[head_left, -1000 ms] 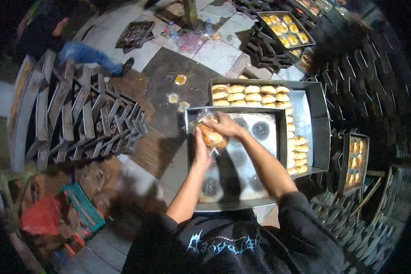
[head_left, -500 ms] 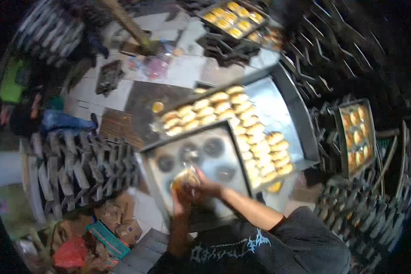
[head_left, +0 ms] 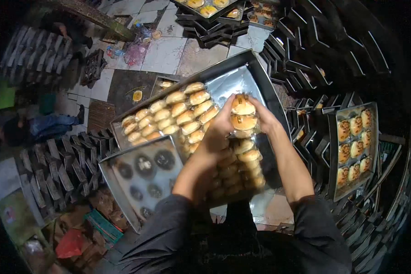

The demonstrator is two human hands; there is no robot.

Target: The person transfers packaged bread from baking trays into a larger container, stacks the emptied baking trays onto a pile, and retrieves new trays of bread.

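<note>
Buns (head_left: 243, 116) are gripped between your two hands, raised over the large tray (head_left: 236, 83). Your left hand (head_left: 221, 121) presses on their left side; your right hand (head_left: 266, 118) presses on their right side. Below your left forearm, locate the smaller tray (head_left: 133, 157), its floor marked with dark round patches. Rows of pale buns (head_left: 166, 113) occupy the left and near portions of the large tray; bare metal shows toward its far corner. To your right, a narrow tray (head_left: 375, 132) contains rows of topped buns (head_left: 355, 147). Beyond the large tray, yellow-topped buns (head_left: 208, 10) sit above a dark stack (head_left: 214, 37).
</note>
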